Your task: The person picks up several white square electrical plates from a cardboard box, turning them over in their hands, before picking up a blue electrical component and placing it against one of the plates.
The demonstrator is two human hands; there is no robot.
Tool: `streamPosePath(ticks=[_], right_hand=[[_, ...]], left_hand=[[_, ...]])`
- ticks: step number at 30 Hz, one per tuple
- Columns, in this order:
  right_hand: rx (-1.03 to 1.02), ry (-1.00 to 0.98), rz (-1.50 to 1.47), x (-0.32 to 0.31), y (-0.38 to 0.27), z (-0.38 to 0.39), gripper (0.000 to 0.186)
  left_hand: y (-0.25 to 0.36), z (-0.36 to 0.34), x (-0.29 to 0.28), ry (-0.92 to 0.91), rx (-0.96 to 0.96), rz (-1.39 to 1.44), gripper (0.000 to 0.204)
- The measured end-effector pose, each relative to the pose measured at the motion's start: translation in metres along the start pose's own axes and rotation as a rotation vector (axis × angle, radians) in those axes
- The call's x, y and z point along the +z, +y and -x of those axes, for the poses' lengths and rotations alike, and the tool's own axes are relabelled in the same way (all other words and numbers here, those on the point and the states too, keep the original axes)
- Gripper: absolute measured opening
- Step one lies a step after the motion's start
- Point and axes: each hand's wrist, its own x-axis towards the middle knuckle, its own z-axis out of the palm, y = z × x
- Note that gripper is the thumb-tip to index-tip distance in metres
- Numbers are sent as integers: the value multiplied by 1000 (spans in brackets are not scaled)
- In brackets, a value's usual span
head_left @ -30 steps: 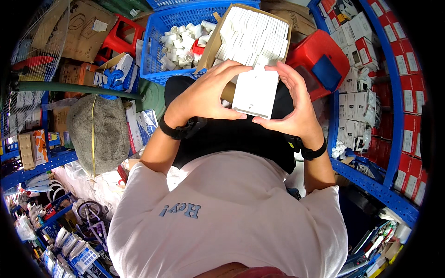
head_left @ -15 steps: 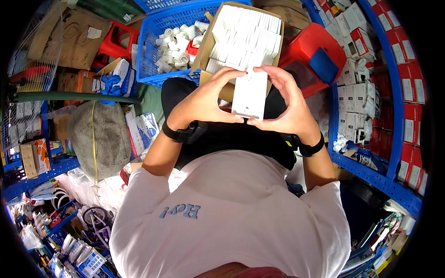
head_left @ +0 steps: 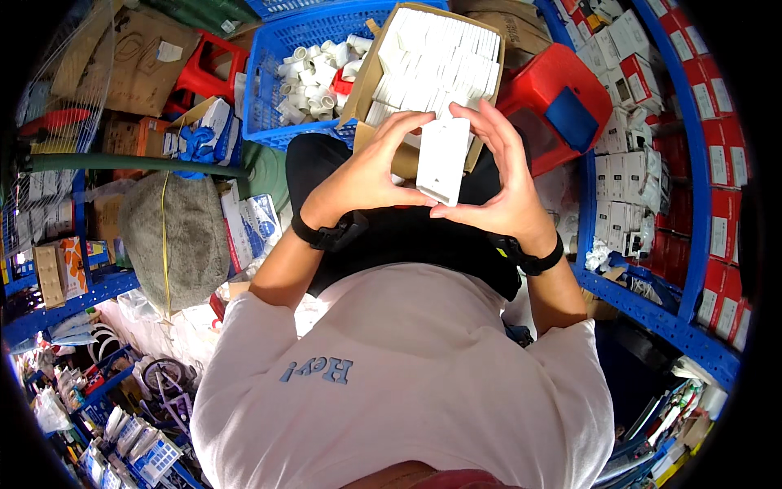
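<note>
A white rectangular plastic plate (head_left: 444,163) is held up in front of me, its long side running away from my body and its near end showing some thickness. My left hand (head_left: 368,175) grips it from the left, thumb at the near end and fingertips at the far end. On the other side, my right hand (head_left: 513,179) has its thumb by the near edge and its fingers curved around the far corner. Just beyond, an open cardboard box (head_left: 360,91) is packed with rows of similar white plates (head_left: 440,53).
Left of the box, a blue plastic crate (head_left: 259,81) holds white pipe fittings (head_left: 314,81). A red stool (head_left: 562,90) stands to the right. Blue shelving (head_left: 696,163) with red and white boxes (head_left: 721,151) lines the right side. A grey cloth-covered bundle (head_left: 175,240) sits at left.
The plate has turned and tilted slightly between my hands, so its face looks narrower. My right fingers have lifted and shifted a little at its far end.
</note>
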Motion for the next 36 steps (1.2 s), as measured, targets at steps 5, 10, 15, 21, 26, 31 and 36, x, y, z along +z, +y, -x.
streamPosePath(ticks=[5, 10, 15, 21, 26, 31, 36], right_hand=[[19, 2, 12, 1, -2, 0, 97], [80, -129, 35, -16, -3, -2, 92], [234, -148, -566, -15, 3, -5, 98], [444, -277, -773, 2, 1, -28, 98], [384, -371, -678, 1, 18, -41, 94], [528, -433, -619, 5, 20, -55, 97], [477, -493, -586, 7, 24, -68, 92]], left_hand=[[-6, 3, 5, -30, -15, 43, 91], [-14, 19, 4, -357, -329, 820, 85], [-31, 25, 30, -388, -207, 1592, 95], [-33, 19, 40, -429, -235, 1867, 97], [-37, 20, 40, -359, -345, 2026, 89], [-50, 22, 53, -328, -333, 2047, 86], [-49, 21, 52, -403, -221, 2050, 87]])
